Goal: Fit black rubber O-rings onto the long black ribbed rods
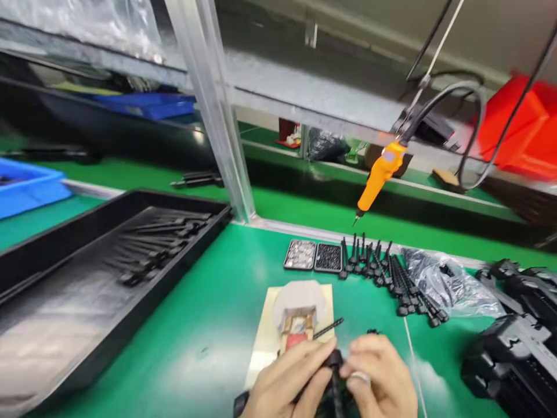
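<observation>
Hands meet low over a green-topped bench [209,325]: the left hand [289,380] and the right hand [380,374], a ring on one finger, both close their fingers around a small black plastic part [334,371] held between them, just in front of a pale jig on a cream board [300,313]. A thin black rod [327,328] sticks out above the left hand. Behind the jig sit two small trays of screws [314,256], beside a row of black pin-shaped pieces [391,273] and a crumpled clear bag [452,284]. An orange electric screwdriver [379,174] hangs on its cable above them. A long black tray [108,273] of similar pieces lies to the left; stacked black housings [517,337] to the right.
</observation>
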The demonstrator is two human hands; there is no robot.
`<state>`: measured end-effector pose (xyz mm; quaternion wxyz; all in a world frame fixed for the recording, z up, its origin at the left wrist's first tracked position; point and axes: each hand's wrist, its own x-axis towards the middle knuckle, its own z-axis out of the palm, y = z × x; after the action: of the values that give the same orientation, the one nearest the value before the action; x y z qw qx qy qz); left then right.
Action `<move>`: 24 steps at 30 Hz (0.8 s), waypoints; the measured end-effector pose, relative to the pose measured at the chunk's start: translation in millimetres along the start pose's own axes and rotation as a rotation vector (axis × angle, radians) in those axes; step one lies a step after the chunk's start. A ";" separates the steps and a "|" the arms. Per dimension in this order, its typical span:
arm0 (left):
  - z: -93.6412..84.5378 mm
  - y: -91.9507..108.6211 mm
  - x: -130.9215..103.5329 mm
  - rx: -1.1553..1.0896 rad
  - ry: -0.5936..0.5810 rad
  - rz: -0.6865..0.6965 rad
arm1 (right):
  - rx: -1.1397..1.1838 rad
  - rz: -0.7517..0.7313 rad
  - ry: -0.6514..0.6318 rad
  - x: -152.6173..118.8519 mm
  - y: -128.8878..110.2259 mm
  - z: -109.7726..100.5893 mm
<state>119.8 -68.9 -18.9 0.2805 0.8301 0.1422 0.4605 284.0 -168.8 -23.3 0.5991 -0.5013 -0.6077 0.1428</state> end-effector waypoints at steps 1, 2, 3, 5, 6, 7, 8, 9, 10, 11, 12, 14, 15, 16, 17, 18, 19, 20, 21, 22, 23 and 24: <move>-0.7 2.0 1.7 0.000 -0.022 0.019 | 0.068 0.036 0.018 2.7 -1.4 1.4; -1.3 4.4 3.0 -0.002 -0.036 0.025 | 0.155 0.117 0.009 6.1 -3.3 2.7; -1.9 6.9 3.9 -0.016 -0.057 0.024 | 0.247 0.230 -0.012 9.8 -5.6 3.6; -3.3 11.7 4.3 -0.055 -0.124 0.032 | 0.411 0.457 -0.045 16.7 -11.0 4.2; -4.3 13.7 4.2 -0.069 -0.155 0.047 | 0.475 0.542 -0.051 19.5 -13.8 3.9; -5.6 15.3 4.0 -0.079 -0.184 0.065 | 0.526 0.611 -0.054 21.6 -16.4 3.3; -7.0 16.5 4.1 -0.087 -0.203 0.084 | 0.569 0.666 -0.058 22.9 -18.9 2.6; -8.6 17.2 4.6 -0.092 -0.218 0.097 | 0.605 0.710 -0.063 23.4 -21.1 1.8; -10.2 17.7 5.5 -0.104 -0.236 0.101 | 0.633 0.740 -0.067 23.2 -22.9 0.9; -11.9 18.0 6.8 -0.119 -0.260 0.095 | 0.648 0.756 -0.074 22.1 -24.5 0.1; -13.6 18.2 8.3 -0.137 -0.285 0.089 | 0.642 0.751 -0.077 20.2 -25.8 -0.7; -16.6 18.3 11.3 -0.172 -0.338 0.082 | 0.567 0.682 -0.067 13.9 -27.8 -2.1; -17.9 18.2 12.3 -0.192 -0.365 0.083 | 0.506 0.628 -0.058 9.6 -28.5 -2.7; -19.0 18.1 12.8 -0.212 -0.385 0.091 | 0.436 0.567 -0.051 4.8 -29.1 -3.3; -19.9 17.8 12.7 -0.227 -0.405 0.097 | 0.364 0.502 -0.047 -0.2 -29.5 -3.8; -20.6 17.6 12.0 -0.235 -0.428 0.103 | 0.294 0.439 -0.047 -5.1 -29.8 -4.4; -21.1 17.5 10.9 -0.238 -0.446 0.110 | 0.225 0.376 -0.050 -9.6 -30.1 -5.0; -21.4 17.5 9.4 -0.239 -0.452 0.119 | 0.156 0.315 -0.057 -13.4 -30.2 -5.6; -21.7 17.6 7.7 -0.243 -0.457 0.126 | 0.091 0.256 -0.065 -16.4 -30.4 -6.3; -21.9 17.8 6.0 -0.247 -0.461 0.131 | 0.033 0.203 -0.075 -18.4 -30.7 -6.9; -22.2 18.0 4.3 -0.253 -0.457 0.138 | -0.014 0.157 -0.085 -19.6 -31.2 -7.6; -22.6 18.3 2.8 -0.259 -0.450 0.143 | -0.051 0.120 -0.097 -20.0 -31.7 -8.1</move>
<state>101.8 -74.6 3.4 0.3755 0.8768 -0.0430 0.2973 272.8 -202.4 -8.5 0.5466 -0.5443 -0.6083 0.1871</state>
